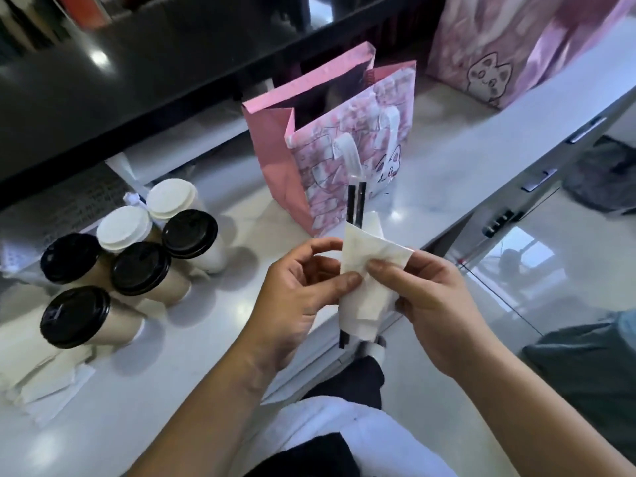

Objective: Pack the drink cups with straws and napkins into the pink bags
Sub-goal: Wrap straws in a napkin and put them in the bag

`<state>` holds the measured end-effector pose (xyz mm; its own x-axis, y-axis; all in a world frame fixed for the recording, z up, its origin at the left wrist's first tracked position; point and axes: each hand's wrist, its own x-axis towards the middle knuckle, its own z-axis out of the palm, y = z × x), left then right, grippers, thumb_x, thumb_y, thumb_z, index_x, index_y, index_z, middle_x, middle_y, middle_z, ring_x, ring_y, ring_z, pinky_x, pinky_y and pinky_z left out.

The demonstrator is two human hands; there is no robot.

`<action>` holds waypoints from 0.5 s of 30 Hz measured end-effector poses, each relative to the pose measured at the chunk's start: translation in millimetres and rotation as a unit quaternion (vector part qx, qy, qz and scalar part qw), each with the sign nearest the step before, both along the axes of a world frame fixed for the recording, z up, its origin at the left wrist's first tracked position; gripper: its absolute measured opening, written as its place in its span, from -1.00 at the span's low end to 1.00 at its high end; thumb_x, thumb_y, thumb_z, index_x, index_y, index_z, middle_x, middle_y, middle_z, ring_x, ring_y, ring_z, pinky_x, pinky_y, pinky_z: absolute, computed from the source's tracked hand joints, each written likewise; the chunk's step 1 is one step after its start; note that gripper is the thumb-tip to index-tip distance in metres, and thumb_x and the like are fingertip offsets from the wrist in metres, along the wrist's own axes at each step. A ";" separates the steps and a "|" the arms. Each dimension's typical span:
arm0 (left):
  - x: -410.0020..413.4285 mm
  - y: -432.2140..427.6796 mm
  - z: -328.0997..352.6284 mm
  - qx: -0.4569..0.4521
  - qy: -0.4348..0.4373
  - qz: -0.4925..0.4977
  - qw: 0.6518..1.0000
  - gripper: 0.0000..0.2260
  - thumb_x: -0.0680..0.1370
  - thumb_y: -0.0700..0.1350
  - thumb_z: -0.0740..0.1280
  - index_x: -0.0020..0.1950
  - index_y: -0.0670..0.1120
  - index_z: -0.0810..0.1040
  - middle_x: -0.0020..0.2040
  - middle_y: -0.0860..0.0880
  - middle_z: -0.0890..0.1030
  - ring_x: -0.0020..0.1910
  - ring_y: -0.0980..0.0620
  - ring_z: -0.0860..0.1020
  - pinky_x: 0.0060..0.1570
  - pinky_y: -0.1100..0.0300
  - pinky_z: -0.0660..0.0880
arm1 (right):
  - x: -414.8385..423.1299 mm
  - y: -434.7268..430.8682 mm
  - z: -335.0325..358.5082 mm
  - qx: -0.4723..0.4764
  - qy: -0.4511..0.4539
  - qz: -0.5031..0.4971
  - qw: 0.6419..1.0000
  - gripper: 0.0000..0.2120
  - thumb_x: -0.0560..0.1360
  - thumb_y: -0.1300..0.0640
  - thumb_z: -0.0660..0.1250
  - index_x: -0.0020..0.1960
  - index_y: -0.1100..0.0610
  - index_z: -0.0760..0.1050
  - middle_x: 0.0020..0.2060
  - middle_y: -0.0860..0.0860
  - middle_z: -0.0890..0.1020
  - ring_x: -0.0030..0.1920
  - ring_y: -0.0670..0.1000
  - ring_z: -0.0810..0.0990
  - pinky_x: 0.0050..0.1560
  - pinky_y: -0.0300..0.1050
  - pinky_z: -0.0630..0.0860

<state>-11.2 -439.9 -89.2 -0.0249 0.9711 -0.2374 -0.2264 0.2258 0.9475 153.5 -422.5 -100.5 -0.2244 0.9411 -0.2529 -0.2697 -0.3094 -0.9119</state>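
While inside napkin (370,299), straws (351,205) half hidden.

I see the napkin (371,280) as thin, soft paper, matt and creased. The two straws (351,204) inside it look like glossy black plastic, with a clear film wrapper (355,175) at the top. The pink bag (344,160) is smooth printed paper. The cups (172,292) have matt brown paper walls. The black lids (140,268) are shiny plastic, the white lids (124,228) duller. The counter (430,201) is white, smooth and glossy.

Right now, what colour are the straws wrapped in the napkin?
Black; the straws stick out of the white napkin, clearest in the head view.
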 end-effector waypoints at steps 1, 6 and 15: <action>2.2 10.3 4.8 0.011 0.006 -0.001 1.000 -0.67 0.33 -0.27 0.49 0.08 -0.11 0.63 -0.22 -0.12 0.64 -0.18 -0.01 0.65 -0.15 0.17 0.59 | 3.4 10.0 5.3 0.003 0.006 0.010 1.000 -0.78 0.36 0.12 0.47 -0.05 0.18 0.71 -0.10 0.18 0.73 -0.11 0.13 0.67 -0.03 0.05 0.53; -0.2 66.8 38.6 0.105 0.078 -0.023 0.991 -0.67 0.34 -0.24 0.49 0.09 -0.07 0.61 -0.27 -0.02 0.67 -0.21 0.04 0.64 -0.08 0.08 0.64 | 15.5 73.4 47.0 0.052 0.015 0.080 0.995 -0.78 0.35 0.13 0.44 -0.08 0.23 0.71 -0.18 0.17 0.71 -0.21 0.09 0.68 -0.22 -0.11 0.61; -61.4 160.6 87.0 0.233 0.437 0.108 0.862 -0.75 0.55 -0.16 0.45 0.20 0.07 0.59 0.05 0.15 0.66 0.12 0.15 0.60 0.18 0.28 0.44 | -14.5 228.2 130.7 0.273 -0.087 0.099 0.953 -0.94 0.39 0.17 0.48 -0.15 0.09 0.72 -0.25 -0.02 0.73 -0.21 0.00 0.68 -0.13 -0.02 0.65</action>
